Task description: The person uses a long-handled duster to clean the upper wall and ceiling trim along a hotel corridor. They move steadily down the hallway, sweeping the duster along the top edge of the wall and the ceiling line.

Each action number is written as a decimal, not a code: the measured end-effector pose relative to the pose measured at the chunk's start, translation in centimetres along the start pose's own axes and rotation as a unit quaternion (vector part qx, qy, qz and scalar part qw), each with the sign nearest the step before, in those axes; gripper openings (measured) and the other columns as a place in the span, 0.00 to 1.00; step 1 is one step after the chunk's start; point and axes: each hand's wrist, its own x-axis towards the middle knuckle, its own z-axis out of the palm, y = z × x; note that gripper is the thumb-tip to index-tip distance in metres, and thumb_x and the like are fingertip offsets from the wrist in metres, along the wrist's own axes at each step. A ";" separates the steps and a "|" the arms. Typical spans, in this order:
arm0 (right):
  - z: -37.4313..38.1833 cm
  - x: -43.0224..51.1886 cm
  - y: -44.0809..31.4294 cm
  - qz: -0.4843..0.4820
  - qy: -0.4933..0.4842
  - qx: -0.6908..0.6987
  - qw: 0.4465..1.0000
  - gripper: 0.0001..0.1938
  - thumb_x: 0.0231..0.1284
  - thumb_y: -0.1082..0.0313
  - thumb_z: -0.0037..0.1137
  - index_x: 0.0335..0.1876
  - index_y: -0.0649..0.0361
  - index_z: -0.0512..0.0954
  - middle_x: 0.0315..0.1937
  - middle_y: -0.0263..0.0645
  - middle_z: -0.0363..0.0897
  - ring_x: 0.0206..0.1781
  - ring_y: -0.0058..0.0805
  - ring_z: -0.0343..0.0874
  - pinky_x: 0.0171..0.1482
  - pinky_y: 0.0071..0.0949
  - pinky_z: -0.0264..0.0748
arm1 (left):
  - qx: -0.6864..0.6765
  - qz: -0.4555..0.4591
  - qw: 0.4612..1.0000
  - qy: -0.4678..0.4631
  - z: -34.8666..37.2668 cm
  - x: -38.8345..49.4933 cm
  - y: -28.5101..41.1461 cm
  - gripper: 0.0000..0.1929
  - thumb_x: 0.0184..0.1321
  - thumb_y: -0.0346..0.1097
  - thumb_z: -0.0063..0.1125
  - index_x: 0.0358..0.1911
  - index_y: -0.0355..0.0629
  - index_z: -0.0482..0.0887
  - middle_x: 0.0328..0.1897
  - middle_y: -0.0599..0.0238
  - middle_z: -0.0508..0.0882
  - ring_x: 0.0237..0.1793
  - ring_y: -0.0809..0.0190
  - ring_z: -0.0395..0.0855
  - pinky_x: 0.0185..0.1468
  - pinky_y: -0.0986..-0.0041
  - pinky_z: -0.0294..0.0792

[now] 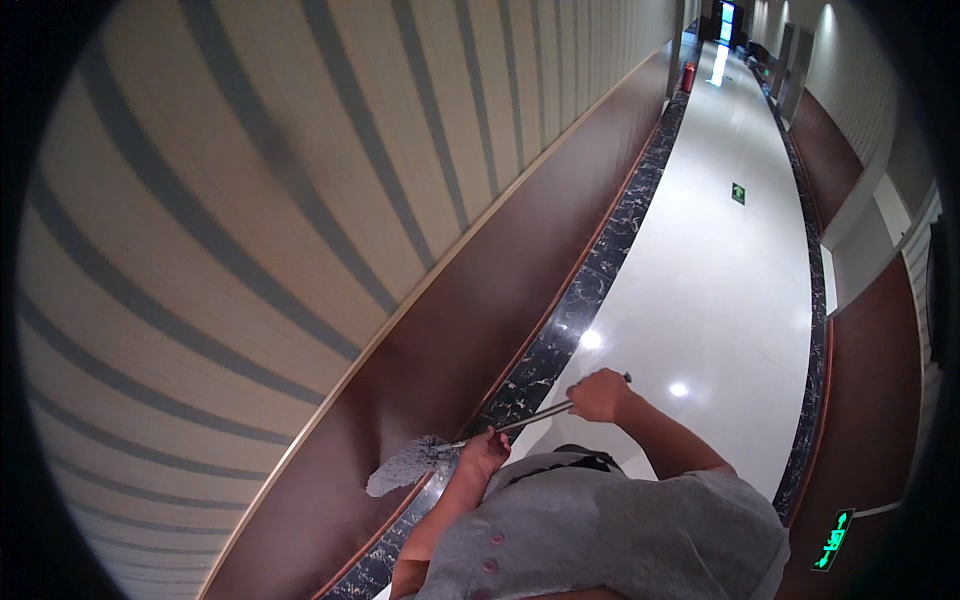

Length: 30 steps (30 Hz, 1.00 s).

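Note:
A duster with a fluffy grey head (411, 465) and a thin metal handle (536, 415) slants across the front of my body. My left hand (482, 455) grips the handle close to the head. Further up, near the handle's far end, my right hand (600, 395) is closed around it. The duster head is beside the lower brown wall panel (480, 334), just above its reddish skirting strip; whether it touches the panel I cannot tell.
Striped wallpaper (247, 202) covers the wall above the panel. Black marbled borders (611, 251) edge the glossy white corridor floor (720, 270). A red fire extinguisher (688, 77) stands far along the left side. One green exit sign (833, 539) glows at lower right; a floor marker (739, 193) lies ahead.

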 end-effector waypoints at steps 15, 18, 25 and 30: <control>0.2 -13.5 9.5 0.280 -0.053 0.049 0.957 0.15 0.48 0.49 0.53 0.29 0.53 0.77 0.25 0.37 0.78 0.32 0.37 0.78 0.34 0.38 0.73 | 0.203 -0.177 0.903 -0.336 13.6 5.9 -8.8 0.11 0.58 0.33 0.46 0.43 0.40 0.72 0.43 0.66 0.77 0.36 0.70 0.73 0.36 0.80 0.67; 2.0 -15.6 9.9 0.319 -0.074 0.054 0.943 0.16 0.49 0.49 0.52 0.28 0.54 0.78 0.27 0.39 0.78 0.35 0.37 0.78 0.37 0.38 0.73 | 0.366 -0.092 0.888 -0.262 14.8 4.2 -11.0 0.13 0.59 0.38 0.48 0.45 0.43 0.70 0.49 0.68 0.76 0.44 0.70 0.71 0.43 0.79 0.64; 7.3 -25.3 11.0 0.511 0.005 0.191 0.838 0.18 0.47 0.47 0.52 0.29 0.56 0.79 0.31 0.42 0.78 0.36 0.39 0.77 0.38 0.37 0.72 | 0.397 -0.065 0.856 -0.325 15.9 0.1 -6.8 0.17 0.56 0.40 0.53 0.47 0.45 0.69 0.54 0.65 0.74 0.52 0.65 0.69 0.49 0.74 0.62; 14.4 -21.1 5.5 0.587 0.124 0.370 0.709 0.21 0.53 0.50 0.49 0.25 0.65 0.76 0.23 0.47 0.76 0.27 0.36 0.75 0.32 0.34 0.71 | 0.365 -0.006 0.871 -0.330 11.6 -2.9 -2.2 0.11 0.56 0.39 0.52 0.40 0.45 0.73 0.44 0.65 0.79 0.40 0.68 0.74 0.40 0.78 0.65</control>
